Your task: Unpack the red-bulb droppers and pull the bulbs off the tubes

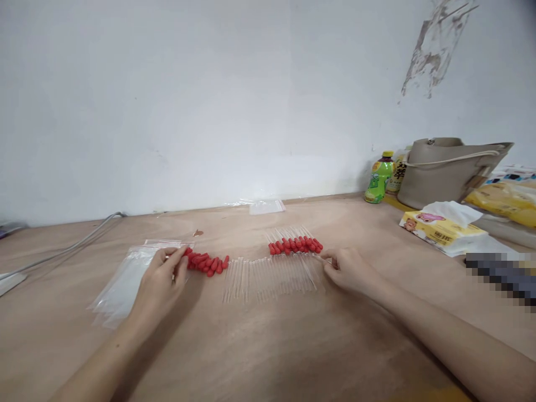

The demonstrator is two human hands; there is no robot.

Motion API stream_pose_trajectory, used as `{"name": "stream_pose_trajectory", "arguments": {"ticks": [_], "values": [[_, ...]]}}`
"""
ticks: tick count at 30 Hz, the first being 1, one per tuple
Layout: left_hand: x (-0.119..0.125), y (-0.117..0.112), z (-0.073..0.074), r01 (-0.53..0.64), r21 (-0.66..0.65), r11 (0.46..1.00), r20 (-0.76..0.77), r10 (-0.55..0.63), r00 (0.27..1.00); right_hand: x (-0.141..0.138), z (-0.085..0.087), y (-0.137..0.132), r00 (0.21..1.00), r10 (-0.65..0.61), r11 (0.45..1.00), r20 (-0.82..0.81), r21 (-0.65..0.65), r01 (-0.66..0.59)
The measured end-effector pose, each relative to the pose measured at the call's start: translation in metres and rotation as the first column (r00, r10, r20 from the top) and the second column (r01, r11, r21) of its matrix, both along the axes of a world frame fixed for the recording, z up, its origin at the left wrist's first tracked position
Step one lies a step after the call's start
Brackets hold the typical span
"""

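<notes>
My left hand [165, 277] is closed in a pinch on a red rubber bulb at the left end of a small pile of loose red bulbs [212, 264]. My right hand [344, 269] pinches a thin clear dropper tube [321, 258], whose tip points left. Between the hands lies a row of thin clear tubes [268, 276], side by side on the table. Just behind that row, several droppers [295, 244] lie together, their red bulbs toward me and clear stems pointing to the wall.
Clear zip bags [121, 279] lie beside my left hand; another bag [267, 207] is near the wall. A grey cable [90, 239] crosses the left side. On the right stand a green bottle [378, 177], a beige bag [444, 173] and a tissue pack [439, 230].
</notes>
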State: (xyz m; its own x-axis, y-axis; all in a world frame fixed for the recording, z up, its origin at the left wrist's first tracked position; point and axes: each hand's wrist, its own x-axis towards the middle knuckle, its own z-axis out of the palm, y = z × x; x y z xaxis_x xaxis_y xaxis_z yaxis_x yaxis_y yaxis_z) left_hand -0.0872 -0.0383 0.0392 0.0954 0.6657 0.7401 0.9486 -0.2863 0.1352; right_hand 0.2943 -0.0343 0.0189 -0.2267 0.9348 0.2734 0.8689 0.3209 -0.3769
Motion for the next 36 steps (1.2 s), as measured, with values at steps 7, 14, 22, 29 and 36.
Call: {"name": "stream_pose_trajectory", "arguments": {"ticks": [7,14,22,29,36], "values": [[-0.028,0.011,0.005,-0.148,-0.13,0.98,0.158,0.168,0.973,-0.008,-0.018,0.006,1.0,0.001,0.986,0.005,0.166,-0.001],[-0.04,0.03,0.0,-0.185,-0.218,0.958,0.273,0.242,0.931,-0.01,-0.028,0.012,1.0,0.001,0.991,0.004,0.137,-0.002],[-0.051,0.047,-0.006,-0.222,-0.29,0.931,0.167,0.277,0.946,-0.015,-0.025,0.011,1.0,0.012,0.99,-0.014,0.137,-0.01],[-0.052,0.04,-0.007,-0.283,-0.068,0.957,0.122,0.289,0.949,-0.012,-0.026,0.011,0.999,0.026,0.987,-0.04,0.159,-0.019],[0.012,0.021,0.006,-0.007,0.095,0.995,0.027,0.004,1.0,-0.009,-0.022,0.011,0.996,-0.043,0.996,-0.073,0.071,0.048]]}}
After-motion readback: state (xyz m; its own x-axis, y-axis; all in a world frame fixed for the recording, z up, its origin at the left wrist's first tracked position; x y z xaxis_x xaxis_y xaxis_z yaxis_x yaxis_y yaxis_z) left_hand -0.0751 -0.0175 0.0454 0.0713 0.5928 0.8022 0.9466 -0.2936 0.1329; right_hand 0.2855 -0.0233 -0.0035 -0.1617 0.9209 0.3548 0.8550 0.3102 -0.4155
